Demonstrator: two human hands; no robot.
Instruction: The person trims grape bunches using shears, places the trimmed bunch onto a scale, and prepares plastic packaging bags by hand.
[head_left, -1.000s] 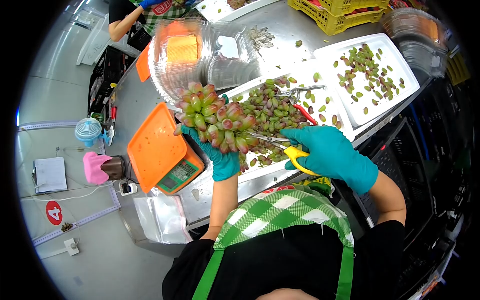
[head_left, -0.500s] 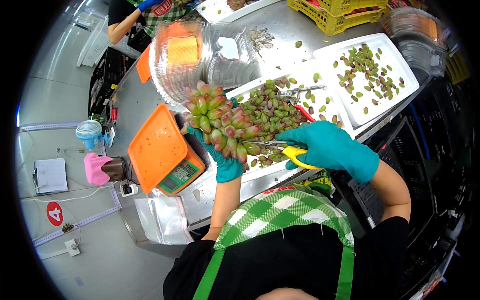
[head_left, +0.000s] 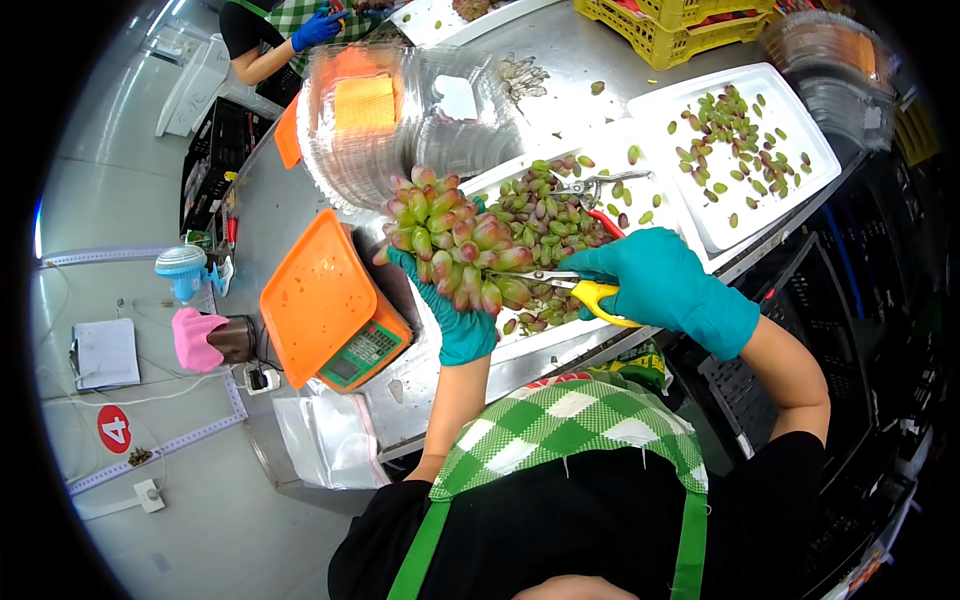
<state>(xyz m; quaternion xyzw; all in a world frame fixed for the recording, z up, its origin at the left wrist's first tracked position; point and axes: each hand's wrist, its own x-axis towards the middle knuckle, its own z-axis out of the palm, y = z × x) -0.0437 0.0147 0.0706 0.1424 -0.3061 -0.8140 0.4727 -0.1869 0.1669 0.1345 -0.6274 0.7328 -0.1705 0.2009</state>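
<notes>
My left hand (head_left: 462,325), in a teal glove, holds up a bunch of red-green grapes (head_left: 450,240) from below, its fingers mostly hidden by the fruit. In my right hand (head_left: 665,285), also gloved, is a pair of yellow-handled scissors (head_left: 603,303). Their blades reach the right side of the bunch. Beneath lies a white tray (head_left: 540,345) heaped with loose grapes (head_left: 555,220). Red-handled pruning shears (head_left: 606,222) rest on that heap.
An orange scale (head_left: 318,300) stands at the left. Stacked clear plastic containers (head_left: 360,150) sit behind the bunch. A second white tray (head_left: 815,165) with scattered grapes is at the right, and yellow crates (head_left: 660,40) are farther back. A co-worker's blue-gloved hand (head_left: 318,28) shows at top left.
The bunch and my left hand have shifted slightly right, and the bunch has turned a little. My right hand has moved slightly up with the scissors. The co-worker's blue-gloved hand has come lower.
</notes>
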